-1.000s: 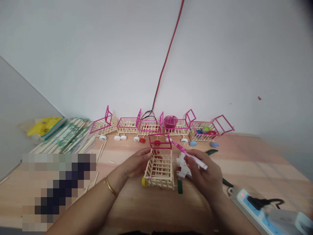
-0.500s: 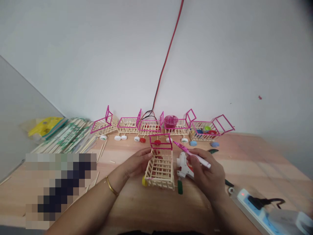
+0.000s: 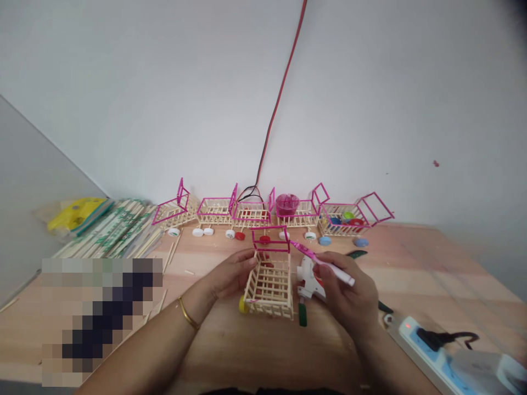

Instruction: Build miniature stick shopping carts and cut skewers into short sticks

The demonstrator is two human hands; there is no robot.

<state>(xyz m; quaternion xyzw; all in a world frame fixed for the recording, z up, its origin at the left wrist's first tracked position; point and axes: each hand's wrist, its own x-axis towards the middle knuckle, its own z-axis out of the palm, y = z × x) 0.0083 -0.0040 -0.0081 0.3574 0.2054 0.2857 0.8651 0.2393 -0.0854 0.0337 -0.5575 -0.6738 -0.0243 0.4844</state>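
A small stick cart (image 3: 272, 282) stands on the table in front of me, with a pink handle frame (image 3: 270, 239) at its far end, a yellow wheel at its left and a green one at its right. My left hand (image 3: 234, 272) grips the cart's left side near the handle. Between the fingers of my right hand (image 3: 349, 291) is a pink and white marker (image 3: 333, 270), its tip at the right side of the pink frame. Partly behind my right hand lies a white glue gun (image 3: 306, 281).
Several similar carts (image 3: 214, 211) with pink trim line the wall, and a pink cup (image 3: 287, 205) sits on one. Bundled sticks (image 3: 111, 227) and a yellow bag (image 3: 78, 215) lie at left. A power strip (image 3: 428, 348) is at lower right.
The marker tip has moved slightly left and down, to the right side of the pink frame. My left hand and the cart have hardly moved.
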